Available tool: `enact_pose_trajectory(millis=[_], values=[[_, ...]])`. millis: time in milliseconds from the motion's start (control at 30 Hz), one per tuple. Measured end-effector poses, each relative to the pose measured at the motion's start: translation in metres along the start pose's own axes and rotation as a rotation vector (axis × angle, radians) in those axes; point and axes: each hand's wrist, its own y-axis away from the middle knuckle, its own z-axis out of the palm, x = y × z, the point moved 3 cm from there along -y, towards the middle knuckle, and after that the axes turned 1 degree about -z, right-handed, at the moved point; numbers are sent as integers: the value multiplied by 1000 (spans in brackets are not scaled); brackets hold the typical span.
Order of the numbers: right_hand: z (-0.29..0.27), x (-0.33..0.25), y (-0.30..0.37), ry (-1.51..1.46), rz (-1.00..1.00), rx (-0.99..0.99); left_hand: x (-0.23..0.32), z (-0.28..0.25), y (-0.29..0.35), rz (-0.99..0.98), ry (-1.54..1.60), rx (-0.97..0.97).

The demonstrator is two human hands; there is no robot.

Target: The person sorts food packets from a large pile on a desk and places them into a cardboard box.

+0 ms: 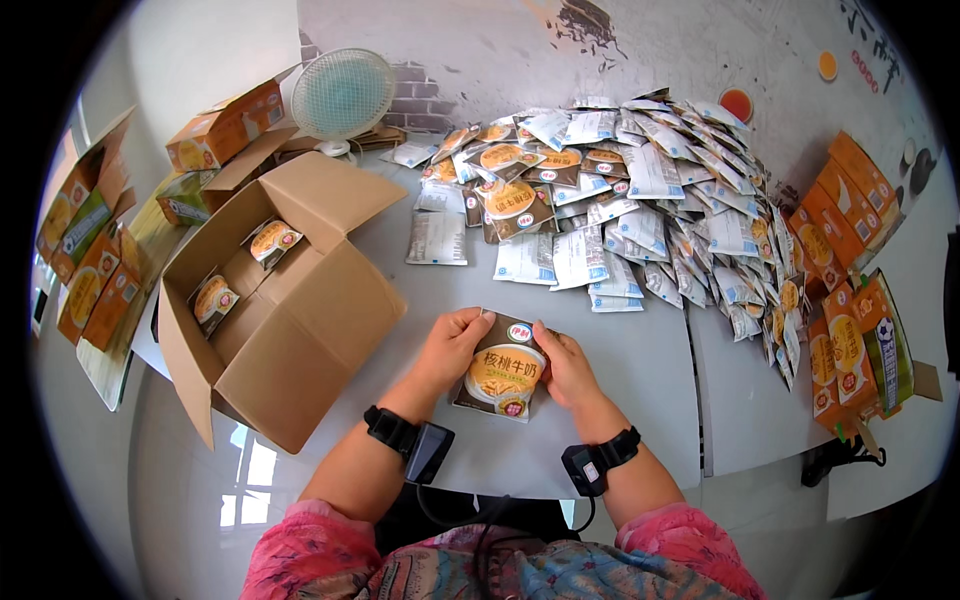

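Note:
My left hand and my right hand pinch the two upper corners of one brown and cream food pouch, its front facing up, over the near part of the table. To the left, an open cardboard box lies with its flaps spread. Inside it are two similar pouches, one toward the far end and one toward the near left. Beyond my hands rises a big heap of pouches, some brown front up, many showing silvery white backs.
A single pouch lies at the heap's left edge. An upright round fan stands behind the box. Orange printed cartons are stacked at the far left and right. A seam splits the grey table right of my hands.

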Motion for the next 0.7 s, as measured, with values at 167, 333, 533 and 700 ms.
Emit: enact_pose_trajectory(millis=[167, 333, 533, 700], values=[[-1, 1, 1, -64, -3, 37, -5, 1, -1, -11, 6, -13], [-13, 3, -3, -200, -100, 153, -4, 5, 0, -72, 113, -74], [-33, -6, -9, -387, -239, 297, 10, 18, 11, -197, -177, -267], [-34, -12, -7, -415, -249, 343, 15, 20, 15, -258, -244, -388]])
